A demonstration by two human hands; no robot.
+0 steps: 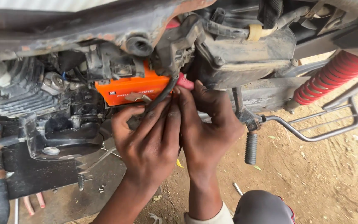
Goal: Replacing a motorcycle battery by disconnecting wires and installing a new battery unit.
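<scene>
Dusty ground under a motorcycle | orange battery (131, 88) sat in frame beside engine (30, 103) | left hand (152, 143) curled, pinching black cable (161, 97) | right hand (206, 130) closed round red terminal cap (186, 82) | risk: cramped, greasy grip might slip, letting the lead touch bare metal and short.

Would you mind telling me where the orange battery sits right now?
In the head view, the orange battery sits left of centre inside the motorcycle frame, right of the engine, just above the left hand and the right hand.
</scene>
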